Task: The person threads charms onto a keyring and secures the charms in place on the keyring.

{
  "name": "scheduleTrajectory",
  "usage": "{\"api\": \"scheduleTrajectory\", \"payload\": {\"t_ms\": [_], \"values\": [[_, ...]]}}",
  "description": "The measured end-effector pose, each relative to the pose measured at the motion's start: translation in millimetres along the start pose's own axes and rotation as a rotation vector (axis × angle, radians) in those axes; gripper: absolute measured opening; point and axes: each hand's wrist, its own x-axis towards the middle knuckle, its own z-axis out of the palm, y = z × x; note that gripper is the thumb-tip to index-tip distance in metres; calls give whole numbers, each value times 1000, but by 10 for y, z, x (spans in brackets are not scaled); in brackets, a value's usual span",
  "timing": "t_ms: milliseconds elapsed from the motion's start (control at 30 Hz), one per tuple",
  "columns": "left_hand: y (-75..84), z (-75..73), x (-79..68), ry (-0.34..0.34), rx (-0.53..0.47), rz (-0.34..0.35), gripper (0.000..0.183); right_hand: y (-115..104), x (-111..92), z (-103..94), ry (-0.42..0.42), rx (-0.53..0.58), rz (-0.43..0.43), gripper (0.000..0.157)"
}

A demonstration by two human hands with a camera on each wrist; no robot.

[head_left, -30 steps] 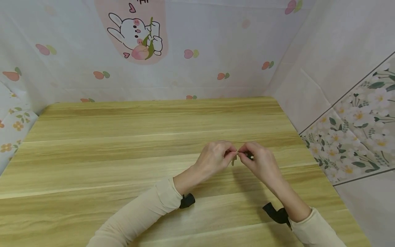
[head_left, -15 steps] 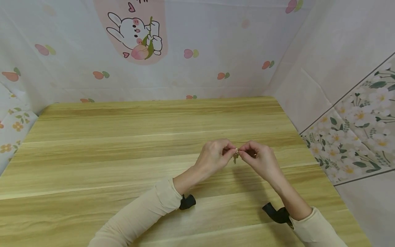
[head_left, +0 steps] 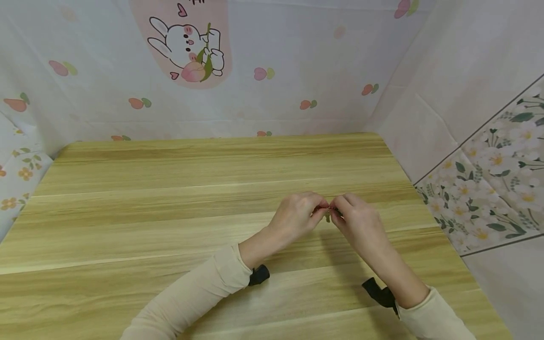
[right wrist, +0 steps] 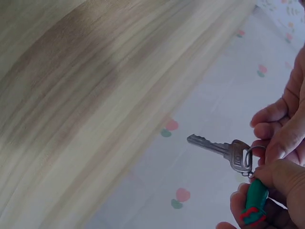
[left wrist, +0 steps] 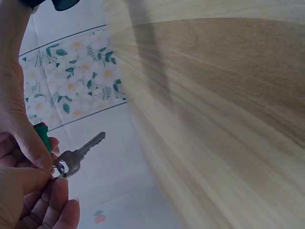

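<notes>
Two hands at work on a key and its fittings, held above the wooden counter (head_left: 170, 226). Compared with half a second earlier, the right hand (head_left: 359, 219) has rolled inward, its knuckles now uppermost and its fingers nearer the left hand (head_left: 297, 210). Less of the metal shows from above; the work appears, in judgement, centred on the joint between ring and charm. The left fingers are closed in a pinch on the key ring (right wrist: 247, 156); the right fingers are curled round a green charm (right wrist: 256, 196) with red at its end. The key (right wrist: 221, 149) hangs from the ring, its blade projecting free of both hands. Whether the charm is fastened to the ring cannot be told, since the fingertips cover the meeting point; they are the chief obstruction. Surroundings: black wrist pieces (head_left: 379, 293) beside the forearms, pale sleeves (head_left: 199, 288), a printed cloth (head_left: 289, 47) behind the counter, and a flowered panel (head_left: 488, 189) at right.
</notes>
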Motion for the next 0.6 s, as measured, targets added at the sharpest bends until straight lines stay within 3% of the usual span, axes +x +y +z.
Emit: {"api": "scheduleTrajectory", "payload": {"t_ms": [67,200,600], "values": [[6,-6,4,5,5,3,5,-3,2,5,21,-7,-15,23],[-6,-4,-2,11,-23,-7,6,-2,6,-1,6,43,45,17],[-47,52,-41,125,-50,35,5,-7,69,-54,-66,176,185,10]]}}
